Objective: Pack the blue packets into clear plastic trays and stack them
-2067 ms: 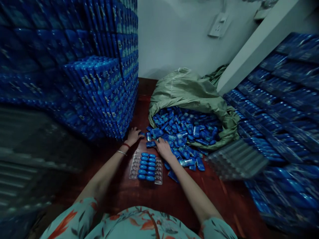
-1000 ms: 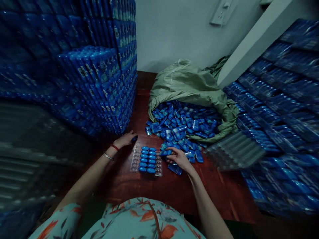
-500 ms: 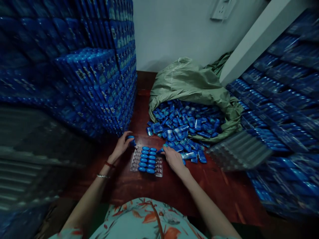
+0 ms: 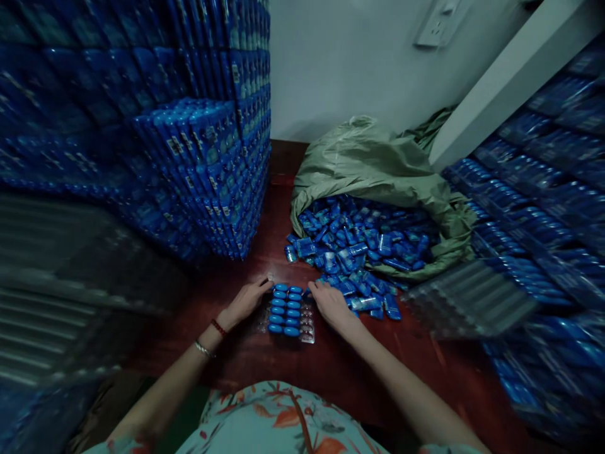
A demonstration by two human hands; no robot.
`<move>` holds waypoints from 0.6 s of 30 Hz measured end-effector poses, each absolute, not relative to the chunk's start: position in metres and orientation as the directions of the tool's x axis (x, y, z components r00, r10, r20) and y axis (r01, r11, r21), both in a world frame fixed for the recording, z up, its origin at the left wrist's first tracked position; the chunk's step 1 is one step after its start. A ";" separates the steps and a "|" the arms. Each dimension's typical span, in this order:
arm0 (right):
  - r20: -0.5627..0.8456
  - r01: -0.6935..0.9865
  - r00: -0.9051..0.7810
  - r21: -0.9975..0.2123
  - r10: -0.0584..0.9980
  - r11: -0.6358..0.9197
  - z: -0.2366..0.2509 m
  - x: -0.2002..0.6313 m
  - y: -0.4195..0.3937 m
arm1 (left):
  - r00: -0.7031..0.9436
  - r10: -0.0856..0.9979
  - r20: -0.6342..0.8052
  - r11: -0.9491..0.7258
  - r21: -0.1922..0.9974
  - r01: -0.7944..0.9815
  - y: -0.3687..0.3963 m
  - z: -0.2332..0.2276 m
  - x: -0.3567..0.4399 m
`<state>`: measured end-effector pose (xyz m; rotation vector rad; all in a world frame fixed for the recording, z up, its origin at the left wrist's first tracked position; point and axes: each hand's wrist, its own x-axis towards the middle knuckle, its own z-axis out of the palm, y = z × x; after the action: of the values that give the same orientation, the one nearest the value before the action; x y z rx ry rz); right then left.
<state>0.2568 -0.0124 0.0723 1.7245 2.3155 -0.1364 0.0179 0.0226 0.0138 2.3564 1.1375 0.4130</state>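
A clear plastic blister tray (image 4: 307, 330) lies on the red-brown table, its two middle columns filled with shiny blue oval pieces (image 4: 284, 309). The right column's cups show bare below my fingers; the left column is mostly in shadow. My left hand (image 4: 248, 299) reaches the tray's far left corner, thumb and fingers pinched together. What it pinches is hidden behind the fingertips. At the far right corner, my right hand (image 4: 329, 304) has its fingers closed and bent down. Something dark blue shows faintly by those fingertips, too small to name.
A green woven sack (image 4: 373, 167) lies open behind the tray, spilling small blue packets (image 4: 347, 258). Tall stacks of blue packages (image 4: 212, 164) stand left, with more packages (image 4: 529, 208) at right. Clear ribbed trays are piled left (image 4: 51, 321) and right (image 4: 472, 299).
My left hand, which held a blue packet left of the tray, has moved right to the tray's far corner. My right hand stays by the opposite corner. The view has shifted slightly.
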 end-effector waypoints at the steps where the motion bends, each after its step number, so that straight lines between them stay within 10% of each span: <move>1: -0.269 0.950 -0.271 0.080 0.924 0.301 0.072 0.253 -0.012 | 0.624 0.780 0.030 -0.549 0.509 0.662 0.023 0.018 0.018; 18: -0.283 0.919 -0.378 -0.231 0.882 0.319 0.086 0.277 0.028 | 0.691 0.722 -0.039 -0.594 0.477 0.648 0.037 0.049 0.017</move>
<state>0.2768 0.0278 0.0858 1.6893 2.4652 -0.5424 0.0174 0.0373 0.0487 2.4420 1.0572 0.2182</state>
